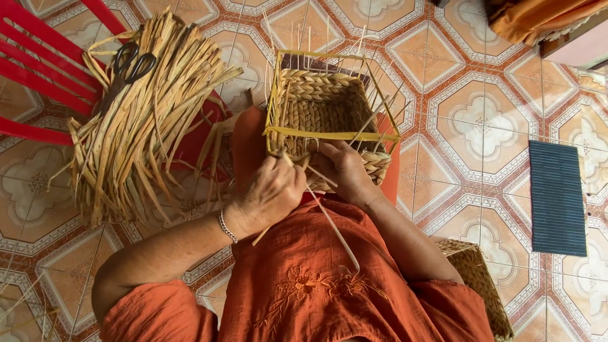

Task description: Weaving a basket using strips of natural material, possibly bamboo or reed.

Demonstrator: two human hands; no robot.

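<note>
A half-woven straw basket (323, 104) on a yellow wire frame (332, 134) rests on my lap, its opening turned toward me. My left hand (271, 193) is closed around a thin pale strand (335, 231) at the basket's near edge; a silver bracelet sits on that wrist. My right hand (345, 170) presses against the braided near wall, its fingers pinching the weave next to the left hand. The strand trails down over my orange blouse.
A thick bundle of dried straw (136, 120) lies on a red plastic chair (38, 76) at the left, with black scissors (130, 66) on top. A finished woven basket (478, 278) sits at the lower right. A dark mat (557, 196) lies on the patterned tile floor.
</note>
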